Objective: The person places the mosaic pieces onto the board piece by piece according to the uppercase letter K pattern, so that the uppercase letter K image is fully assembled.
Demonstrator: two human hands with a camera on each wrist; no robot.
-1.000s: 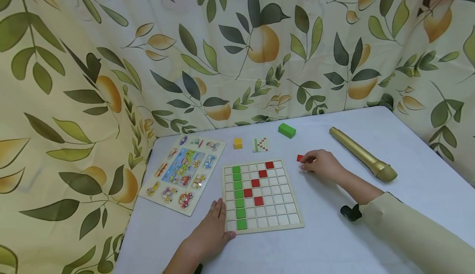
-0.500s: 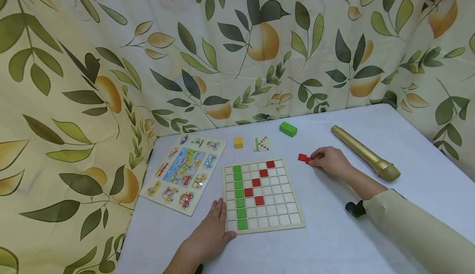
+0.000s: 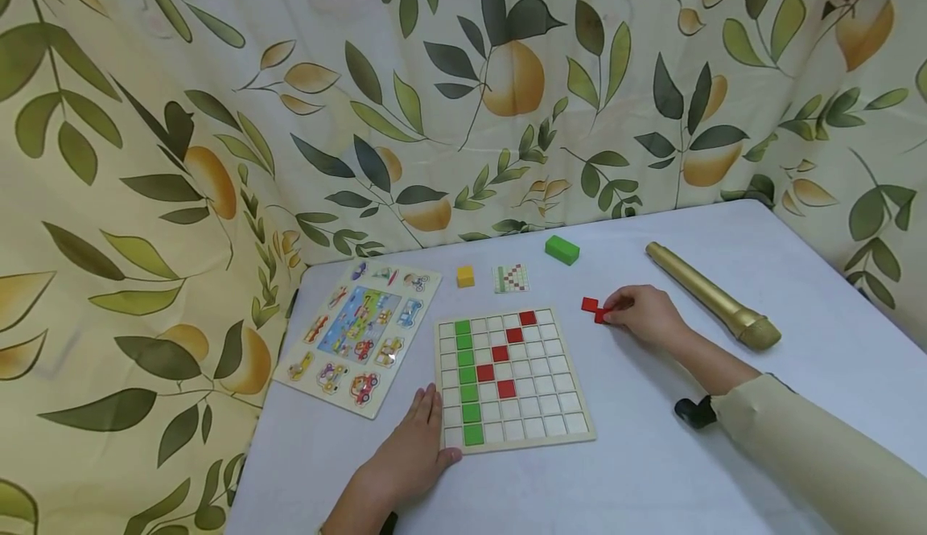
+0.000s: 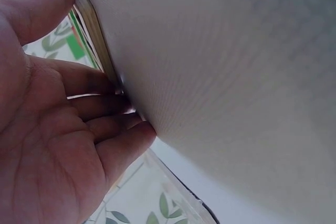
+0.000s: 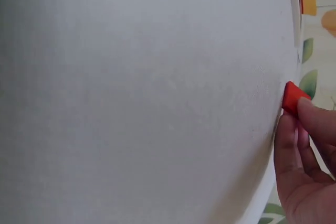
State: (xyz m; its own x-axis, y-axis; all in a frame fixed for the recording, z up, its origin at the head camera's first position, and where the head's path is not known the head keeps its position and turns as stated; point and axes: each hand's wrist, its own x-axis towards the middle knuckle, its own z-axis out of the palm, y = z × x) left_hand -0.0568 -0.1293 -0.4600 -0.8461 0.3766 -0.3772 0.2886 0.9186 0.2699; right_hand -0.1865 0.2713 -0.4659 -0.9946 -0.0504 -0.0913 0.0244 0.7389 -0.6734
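In the head view, a square wooden grid board (image 3: 536, 374) with white cells bears a column of green tiles (image 3: 469, 393) and several red tiles (image 3: 500, 353). My left hand (image 3: 411, 438) lies along the board's left edge, fingers straight and thumb at the near corner. The left wrist view has these fingertips against the board's side (image 4: 94, 30). Right of the board, my right hand (image 3: 640, 315) pinches a red tile (image 3: 600, 316) between thumb and fingers, low over the table. Another red tile (image 3: 590, 304) lies at its left corner. The pinched red tile (image 5: 294, 99) also appears in the right wrist view.
A picture puzzle board (image 3: 362, 334) lies at the left. Behind the grid board are a yellow block (image 3: 465, 277), a small pattern card (image 3: 511, 278) and a green block (image 3: 562, 250). A gold microphone (image 3: 710, 294) lies at the right. Patterned curtains surround the table.
My right hand has shifted a little to the right, and a second red tile now shows beside the pinched one. My left hand keeps its place at the board's edge.
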